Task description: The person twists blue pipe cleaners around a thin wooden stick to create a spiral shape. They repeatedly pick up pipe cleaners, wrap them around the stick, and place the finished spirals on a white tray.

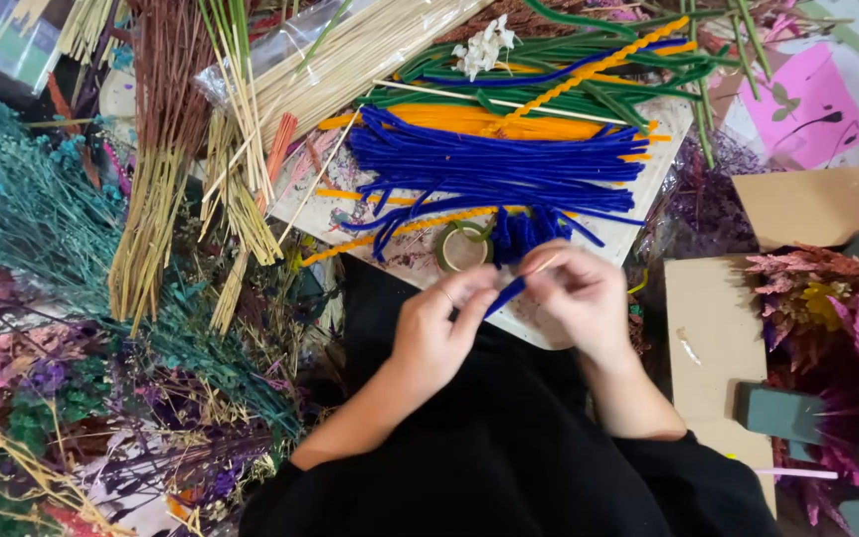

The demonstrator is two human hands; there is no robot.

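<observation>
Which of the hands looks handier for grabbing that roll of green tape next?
Probably the left hand: the tape roll lies just above its fingers. The right hand sits farther aside, pinching the blue pipe cleaner with a thin stick.

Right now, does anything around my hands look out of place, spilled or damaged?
Nothing looks damaged. Both hands, left hand and right hand, pinch a blue pipe cleaner. The white board under the blue pipe cleaner pile is paint-stained, and dried stems sprawl loosely around it.

Your right hand [579,293] hides one end of the blue pipe cleaner [505,294]; the fingers' grip is unclear. The dried teal flowers [22,199] run off the left edge.
</observation>
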